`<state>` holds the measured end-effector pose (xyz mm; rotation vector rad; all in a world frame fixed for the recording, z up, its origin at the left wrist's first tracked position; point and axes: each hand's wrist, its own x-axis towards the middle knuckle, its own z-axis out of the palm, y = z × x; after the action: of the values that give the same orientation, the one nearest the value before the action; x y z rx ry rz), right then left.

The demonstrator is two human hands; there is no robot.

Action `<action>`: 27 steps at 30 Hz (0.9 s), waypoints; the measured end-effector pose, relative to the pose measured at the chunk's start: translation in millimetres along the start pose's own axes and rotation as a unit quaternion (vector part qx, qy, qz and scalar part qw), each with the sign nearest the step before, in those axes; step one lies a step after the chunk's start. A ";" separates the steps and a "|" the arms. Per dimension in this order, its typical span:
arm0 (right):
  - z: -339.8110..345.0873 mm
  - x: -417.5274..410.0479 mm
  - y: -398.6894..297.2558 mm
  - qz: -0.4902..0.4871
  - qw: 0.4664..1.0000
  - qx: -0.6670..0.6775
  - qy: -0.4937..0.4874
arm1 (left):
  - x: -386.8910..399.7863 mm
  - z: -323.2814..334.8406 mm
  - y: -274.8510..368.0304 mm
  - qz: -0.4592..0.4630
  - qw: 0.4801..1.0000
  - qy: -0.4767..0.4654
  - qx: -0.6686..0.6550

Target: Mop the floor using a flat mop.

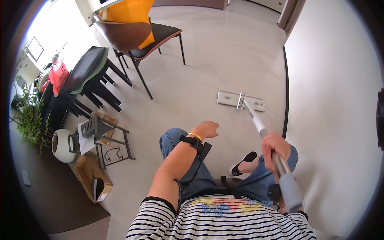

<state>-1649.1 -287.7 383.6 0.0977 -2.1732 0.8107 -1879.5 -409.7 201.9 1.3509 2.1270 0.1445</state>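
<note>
My right hand (275, 149) is wrapped around the metal pole of a flat mop (255, 117), below a grey grip (290, 192) at its upper end. The pole slants away from me to a white rectangular mop head (228, 99), which lies on the floor ahead, left of the wall's dark skirting. My left hand (206, 129) hangs in front of my left knee, back upward, fingers curled, with nothing seen in it. A gold bracelet (195, 136) and a strapped black device (200, 147) are on that wrist.
A wooden-backed chair (126, 37) with orange cloth (129, 12) stands ahead left. Nearer are black stools (87, 70), a red plastic bag (58, 73), a grey folding frame (114, 141), a cardboard box (87, 177) and a potted plant (63, 147). A white wall (330, 105) rises close on my right.
</note>
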 end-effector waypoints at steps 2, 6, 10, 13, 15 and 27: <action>3.8 -5.8 -14.6 -0.068 0.997 0.046 -0.005 | 3.1 3.2 1.0 0.011 1.000 0.023 -0.015; 39.5 -11.6 26.9 -0.006 1.000 -0.010 -0.019 | 8.0 2.4 17.8 0.022 1.000 0.003 0.007; 75.8 -26.9 123.0 0.003 0.997 -0.056 -0.052 | 1.4 2.0 22.9 0.046 0.999 0.017 -0.005; 67.7 -45.5 162.2 -0.010 0.998 -0.056 0.014 | -6.0 5.5 12.2 0.043 0.998 0.027 -0.029; 53.4 -48.4 170.2 -0.011 0.995 -0.096 -0.037 | -6.6 7.2 -2.2 0.040 0.998 0.031 -0.031; 18.0 -23.6 16.1 -0.020 0.998 -0.047 -0.040 | -26.4 10.4 -12.5 -0.036 0.999 -0.006 -0.004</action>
<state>-1650.1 -289.9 349.9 0.1271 -2.2734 0.6918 -1875.9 -440.5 200.0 1.2672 2.1597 0.1151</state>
